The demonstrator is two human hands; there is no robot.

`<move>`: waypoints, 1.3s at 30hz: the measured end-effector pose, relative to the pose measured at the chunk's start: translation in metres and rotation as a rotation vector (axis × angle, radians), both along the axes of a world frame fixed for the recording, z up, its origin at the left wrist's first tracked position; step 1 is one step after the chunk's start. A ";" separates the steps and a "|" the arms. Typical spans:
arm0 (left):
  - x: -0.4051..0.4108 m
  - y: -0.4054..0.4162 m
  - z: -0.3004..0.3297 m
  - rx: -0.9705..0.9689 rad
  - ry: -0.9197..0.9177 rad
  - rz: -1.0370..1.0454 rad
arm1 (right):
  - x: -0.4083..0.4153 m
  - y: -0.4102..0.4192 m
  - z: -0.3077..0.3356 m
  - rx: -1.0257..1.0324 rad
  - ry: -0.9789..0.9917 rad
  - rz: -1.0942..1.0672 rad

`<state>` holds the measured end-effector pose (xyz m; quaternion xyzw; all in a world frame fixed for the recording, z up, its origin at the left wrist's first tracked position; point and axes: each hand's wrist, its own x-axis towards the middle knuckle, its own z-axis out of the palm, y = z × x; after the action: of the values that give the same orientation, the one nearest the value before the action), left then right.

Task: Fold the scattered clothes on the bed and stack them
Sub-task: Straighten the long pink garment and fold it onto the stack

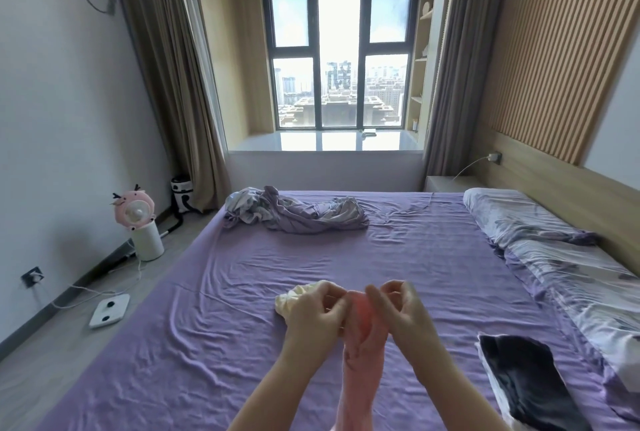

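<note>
Pink cloth (363, 354) hangs lengthwise between both hands above the near edge of the bed (242, 344), its long axis running toward the person. Left hand (317, 313) and right hand (403, 309) both pinch its top end, equally near; a cream garment (294, 295) lies just beyond the left hand.

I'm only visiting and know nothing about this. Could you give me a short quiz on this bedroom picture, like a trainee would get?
1. True or false: both hands grip the pink garment.
2. What lies just left of the left hand? A) cream cloth B) book C) shoe
3. Which side of the bed holds the pillows?

Key: 1 true, the right hand too. 2 A, the cream cloth. 3 right.
</note>
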<state>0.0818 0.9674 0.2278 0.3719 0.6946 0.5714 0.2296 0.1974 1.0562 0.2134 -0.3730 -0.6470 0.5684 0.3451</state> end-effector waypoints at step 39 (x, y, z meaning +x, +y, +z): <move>-0.008 -0.005 -0.014 -0.082 0.535 -0.136 | 0.004 -0.007 -0.028 0.022 0.086 0.082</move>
<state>0.0734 0.9622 0.2134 0.5458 0.7264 0.4076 0.0906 0.2018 1.0491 0.1855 -0.3175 -0.6525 0.5906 0.3530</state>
